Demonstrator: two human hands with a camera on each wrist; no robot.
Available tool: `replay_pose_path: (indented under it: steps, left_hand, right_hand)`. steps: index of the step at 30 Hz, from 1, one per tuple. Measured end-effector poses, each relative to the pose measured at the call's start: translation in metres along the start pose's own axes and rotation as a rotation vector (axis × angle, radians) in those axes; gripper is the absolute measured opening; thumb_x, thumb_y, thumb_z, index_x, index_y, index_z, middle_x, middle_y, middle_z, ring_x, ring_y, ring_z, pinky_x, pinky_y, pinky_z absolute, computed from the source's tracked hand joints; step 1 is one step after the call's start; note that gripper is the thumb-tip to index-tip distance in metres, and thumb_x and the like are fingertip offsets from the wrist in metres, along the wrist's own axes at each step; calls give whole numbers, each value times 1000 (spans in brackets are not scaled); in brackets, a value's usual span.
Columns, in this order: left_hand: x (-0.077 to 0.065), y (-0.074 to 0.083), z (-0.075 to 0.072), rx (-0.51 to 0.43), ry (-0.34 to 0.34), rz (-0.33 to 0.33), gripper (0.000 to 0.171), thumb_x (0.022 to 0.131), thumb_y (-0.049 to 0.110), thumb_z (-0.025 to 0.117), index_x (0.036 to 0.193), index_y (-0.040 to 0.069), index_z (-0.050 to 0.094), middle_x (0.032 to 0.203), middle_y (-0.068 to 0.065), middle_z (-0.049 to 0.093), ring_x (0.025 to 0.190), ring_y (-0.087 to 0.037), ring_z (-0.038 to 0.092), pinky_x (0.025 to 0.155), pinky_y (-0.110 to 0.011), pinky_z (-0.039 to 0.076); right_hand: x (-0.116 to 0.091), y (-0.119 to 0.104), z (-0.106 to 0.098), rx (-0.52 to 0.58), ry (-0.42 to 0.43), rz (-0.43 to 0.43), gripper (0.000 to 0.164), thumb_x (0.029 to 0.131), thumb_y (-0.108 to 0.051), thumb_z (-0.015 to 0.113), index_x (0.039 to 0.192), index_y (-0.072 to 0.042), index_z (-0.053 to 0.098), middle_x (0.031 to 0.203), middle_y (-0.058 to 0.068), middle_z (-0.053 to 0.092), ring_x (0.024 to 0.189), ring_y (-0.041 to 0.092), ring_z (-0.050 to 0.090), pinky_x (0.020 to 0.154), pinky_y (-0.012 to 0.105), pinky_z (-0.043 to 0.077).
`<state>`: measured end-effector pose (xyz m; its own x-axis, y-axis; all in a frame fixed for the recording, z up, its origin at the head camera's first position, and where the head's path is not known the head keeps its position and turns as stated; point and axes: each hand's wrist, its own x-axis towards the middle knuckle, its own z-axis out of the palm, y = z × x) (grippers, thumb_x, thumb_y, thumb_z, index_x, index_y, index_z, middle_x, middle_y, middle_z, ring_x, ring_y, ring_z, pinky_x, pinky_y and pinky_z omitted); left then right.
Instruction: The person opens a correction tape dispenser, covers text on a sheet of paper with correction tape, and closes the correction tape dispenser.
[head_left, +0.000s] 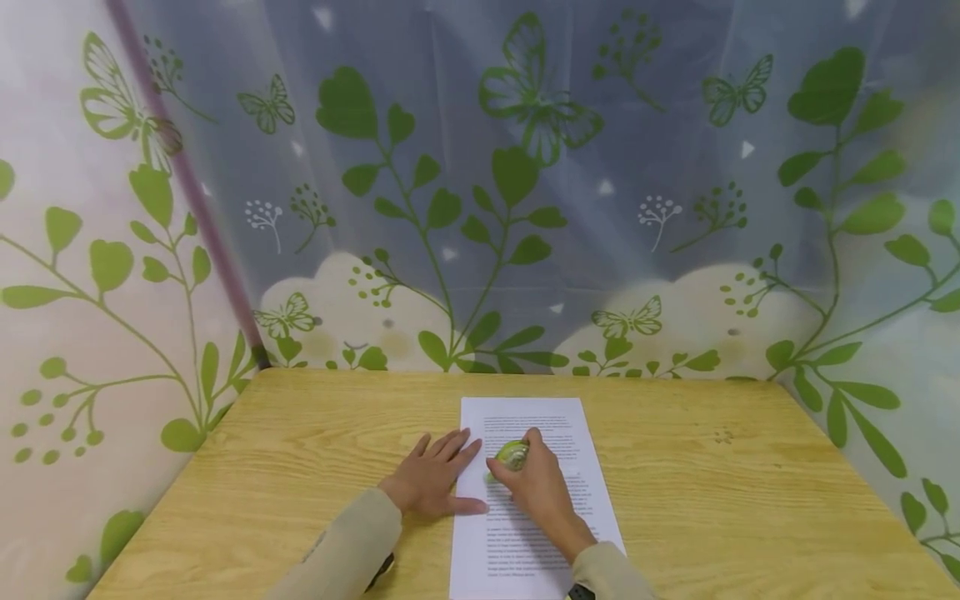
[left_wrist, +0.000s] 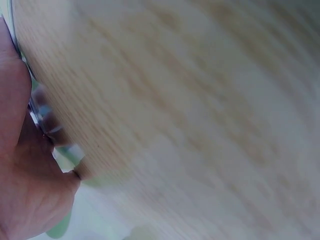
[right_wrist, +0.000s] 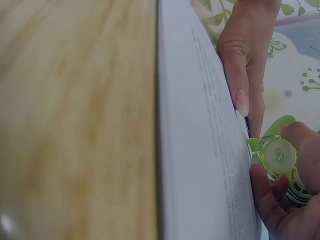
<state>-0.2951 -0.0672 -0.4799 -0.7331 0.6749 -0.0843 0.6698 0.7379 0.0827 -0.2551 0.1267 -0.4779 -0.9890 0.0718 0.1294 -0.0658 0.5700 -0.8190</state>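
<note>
Pinching the green correction tape (head_left: 513,456) between thumb and fingers, the right hand (head_left: 546,493) holds its tip at the printed sheet (head_left: 516,543), apparently for control; the left hand (head_left: 432,480) lies spread across the sheet's left edge, probably steadying it on the table (head_left: 337,433). Print is too small to read; no brand is legible.
</note>
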Motion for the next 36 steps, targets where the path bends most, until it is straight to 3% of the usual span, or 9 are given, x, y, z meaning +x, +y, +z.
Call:
replay_pose_path:
  steps: [8, 16, 36]
  left_hand:
    - [1, 3, -4, 12, -11, -4, 93, 85, 76, 37, 153, 15, 21, 157, -9, 17, 143, -26, 16, 110, -55, 16]
    - [0, 5, -5, 11, -6, 1, 92, 86, 75, 38, 153, 14, 22, 157, -11, 19, 142, -27, 17, 110, -56, 17]
    - [0, 3, -3, 17, 3, -8, 93, 85, 75, 38, 153, 14, 22, 157, -10, 19, 142, -27, 18, 110, -55, 18]
  right_hand:
    - [0, 4, -5, 58, -11, 30, 48, 82, -28, 76, 104, -3, 42, 78, 8, 57, 48, 14, 56, 42, 26, 49]
    - [1, 9, -10, -68, 14, -5, 47, 81, -37, 76, 99, -6, 44, 71, 1, 56, 55, 12, 53, 49, 27, 45]
    - [1, 13, -17, -75, 22, -14, 47, 81, -36, 77, 97, -6, 43, 69, 1, 54, 54, 12, 50, 48, 28, 43]
